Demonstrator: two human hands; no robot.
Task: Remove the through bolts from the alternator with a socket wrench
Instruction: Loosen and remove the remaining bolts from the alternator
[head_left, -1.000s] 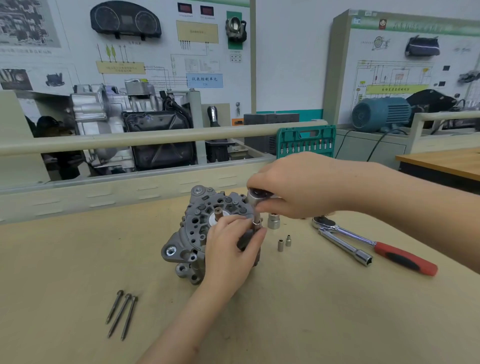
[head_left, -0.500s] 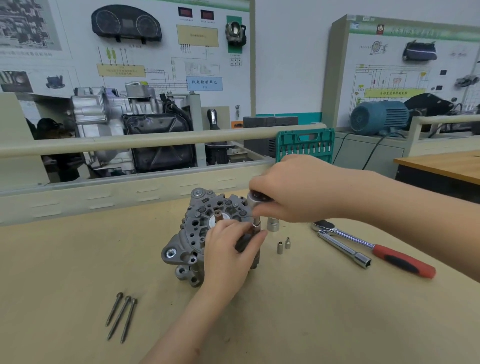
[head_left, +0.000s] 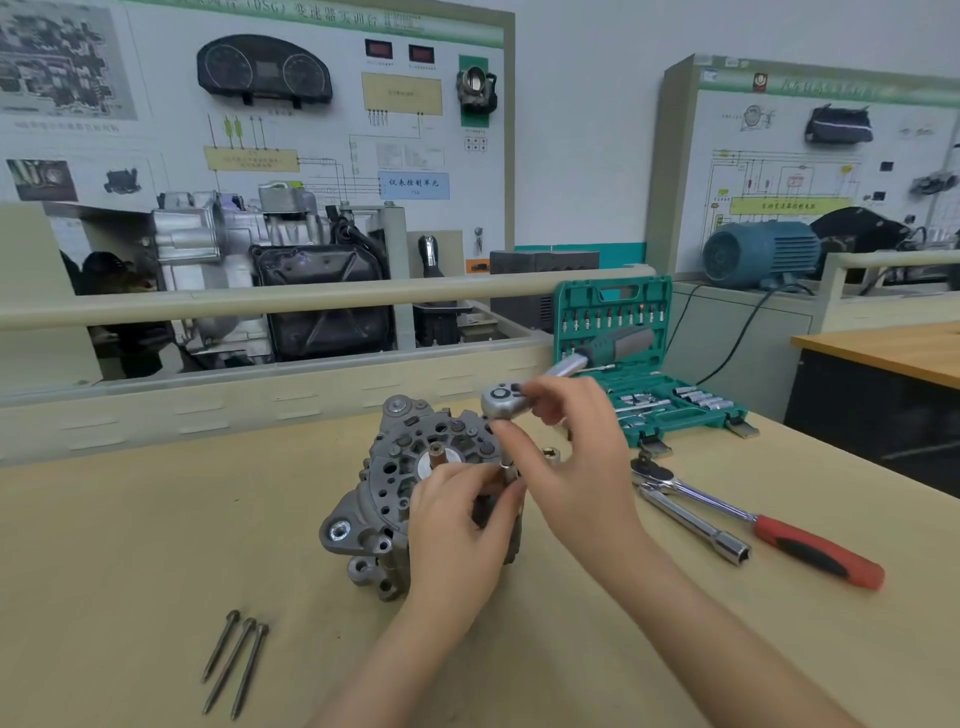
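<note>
The grey alternator (head_left: 395, 488) stands on the workbench (head_left: 156, 545) in the middle of the view. My left hand (head_left: 457, 525) grips its right side, fingertips at the socket (head_left: 508, 470) that sits on the alternator's right rim. My right hand (head_left: 571, 457) holds the socket wrench (head_left: 550, 382) by its head, thumb and fingers around the ratchet; the grey handle points up and to the right. Three removed through bolts (head_left: 236, 660) lie side by side on the bench at the front left.
An open green socket set case (head_left: 623, 332) stands behind my right hand. A red-handled ratchet (head_left: 779, 530) and a chrome extension bar (head_left: 691, 525) lie to the right. A loose socket (head_left: 550, 456) sits by the alternator. A beige rail runs across the back.
My right hand has opened from covering the wrench head and shifted right, so the ratchet head and handle now show. The wrench handle has swung up to the right. My left hand stays put.
</note>
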